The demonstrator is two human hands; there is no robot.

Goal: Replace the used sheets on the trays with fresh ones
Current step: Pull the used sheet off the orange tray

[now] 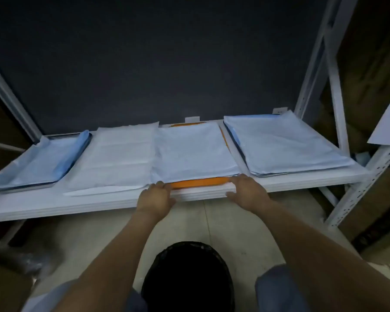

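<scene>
- Progress looks to be past the middle: four places stand in a row on the white shelf [77,203], and three of them show a pale, clean-looking sheet on top.
- The orange tray [198,183], third from the left, is the one in work. Its white sheet [194,149] covers nearly all of it; only the near rim and a strip at the back show orange.
- The left hand [155,197] is at the near left corner of this tray, with fingers bent over the edge. I cannot tell if they pinch the paper or only press on it.
- The right hand [245,191] lies on the near right corner, fingers rather flat on the sheet and thumb along the shelf front; it seems to hold nothing.
- I judge they are smoothing or tucking the front edge, so this tray is almost finished.
- The right tray [268,175] has its pale cover [284,143] lying neatly, and the second sheet [122,156] lies flat too.
- The left tray [32,186] has a blue sheet [50,158] folded up at one side; probably this one remains to be done.
- A dark bin [187,278] stands on the floor between the arms.
</scene>
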